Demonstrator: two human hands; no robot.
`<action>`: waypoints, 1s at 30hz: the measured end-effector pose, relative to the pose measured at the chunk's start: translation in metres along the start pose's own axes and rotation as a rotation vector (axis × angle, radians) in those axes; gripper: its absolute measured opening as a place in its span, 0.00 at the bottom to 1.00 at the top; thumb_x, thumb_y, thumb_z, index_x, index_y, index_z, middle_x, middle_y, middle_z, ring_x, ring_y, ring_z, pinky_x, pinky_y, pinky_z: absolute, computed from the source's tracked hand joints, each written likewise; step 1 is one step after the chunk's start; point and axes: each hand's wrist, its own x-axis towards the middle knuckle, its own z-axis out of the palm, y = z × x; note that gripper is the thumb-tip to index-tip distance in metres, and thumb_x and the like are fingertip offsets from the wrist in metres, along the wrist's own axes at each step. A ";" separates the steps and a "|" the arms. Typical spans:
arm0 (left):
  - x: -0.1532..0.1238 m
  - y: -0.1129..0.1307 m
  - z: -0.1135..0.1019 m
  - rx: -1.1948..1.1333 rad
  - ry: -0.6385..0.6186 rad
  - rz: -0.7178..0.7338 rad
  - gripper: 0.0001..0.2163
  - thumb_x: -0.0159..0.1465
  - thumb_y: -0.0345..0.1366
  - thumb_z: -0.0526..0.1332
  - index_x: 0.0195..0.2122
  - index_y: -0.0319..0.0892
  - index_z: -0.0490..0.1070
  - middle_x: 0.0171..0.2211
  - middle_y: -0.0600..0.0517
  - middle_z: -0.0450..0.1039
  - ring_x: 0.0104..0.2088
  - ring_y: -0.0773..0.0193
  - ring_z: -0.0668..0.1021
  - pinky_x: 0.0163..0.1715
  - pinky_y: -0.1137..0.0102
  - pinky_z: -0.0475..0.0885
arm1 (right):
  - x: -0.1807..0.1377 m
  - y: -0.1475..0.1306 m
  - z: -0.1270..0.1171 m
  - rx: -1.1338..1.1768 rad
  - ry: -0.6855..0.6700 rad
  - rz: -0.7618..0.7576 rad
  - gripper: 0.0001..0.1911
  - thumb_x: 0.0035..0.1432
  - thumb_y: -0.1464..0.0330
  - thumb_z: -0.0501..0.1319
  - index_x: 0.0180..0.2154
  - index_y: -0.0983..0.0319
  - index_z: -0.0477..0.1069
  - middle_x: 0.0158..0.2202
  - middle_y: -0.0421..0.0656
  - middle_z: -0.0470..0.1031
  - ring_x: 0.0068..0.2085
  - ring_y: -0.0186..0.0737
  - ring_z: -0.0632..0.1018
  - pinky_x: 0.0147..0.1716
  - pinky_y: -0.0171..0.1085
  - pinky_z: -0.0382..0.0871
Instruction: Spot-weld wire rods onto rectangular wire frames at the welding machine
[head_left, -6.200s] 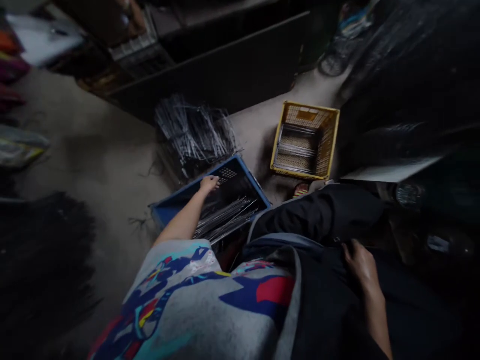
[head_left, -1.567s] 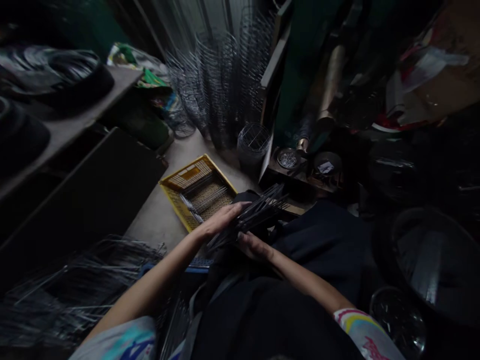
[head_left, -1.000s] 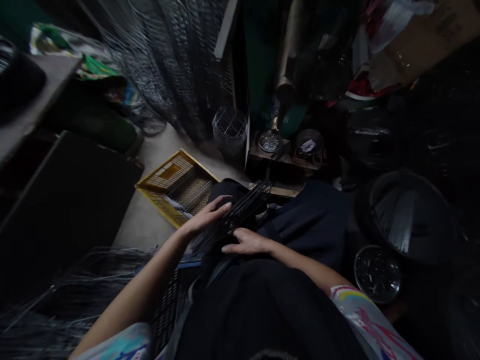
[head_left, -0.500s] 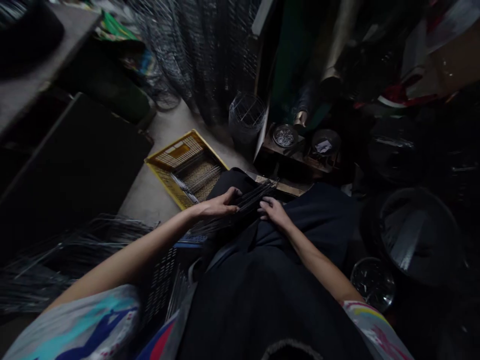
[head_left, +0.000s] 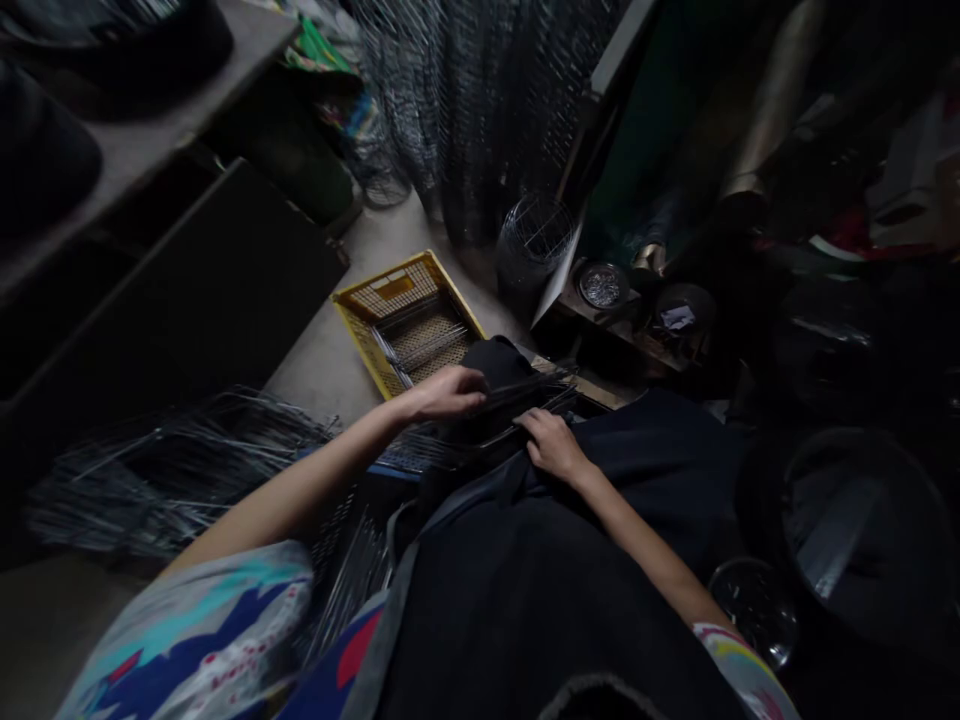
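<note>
A loose bunch of thin dark metal wires lies over my lap, on the dark apron. My left hand is at the left end of the bunch, its fingers curled in around wires. Lower and to the right, my right hand has its fingers bent and pressed together at the near side of the bunch, with a wire by the fingertips. Motion and dim light blur the fingertips. Just beyond my left hand, a yellow plastic crate on the floor holds several straight metal rods.
A heap of tangled wires lies left of my arm. A dark crate with rods stands beside my left hip. Ahead is a wire mesh cylinder. Bowls of small metal pieces are ahead and to my right.
The view has swung left, so things sit farther right. My left hand's fingers have curled in from a spread grip. My right fingers are more bent, and the wires lie more spread out.
</note>
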 end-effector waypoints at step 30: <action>0.005 -0.032 -0.021 0.142 0.148 0.129 0.15 0.63 0.43 0.60 0.42 0.36 0.78 0.36 0.47 0.79 0.35 0.62 0.77 0.36 0.73 0.66 | 0.078 0.061 -0.049 -0.229 0.139 0.051 0.13 0.63 0.70 0.55 0.44 0.60 0.77 0.41 0.48 0.76 0.41 0.45 0.75 0.41 0.38 0.66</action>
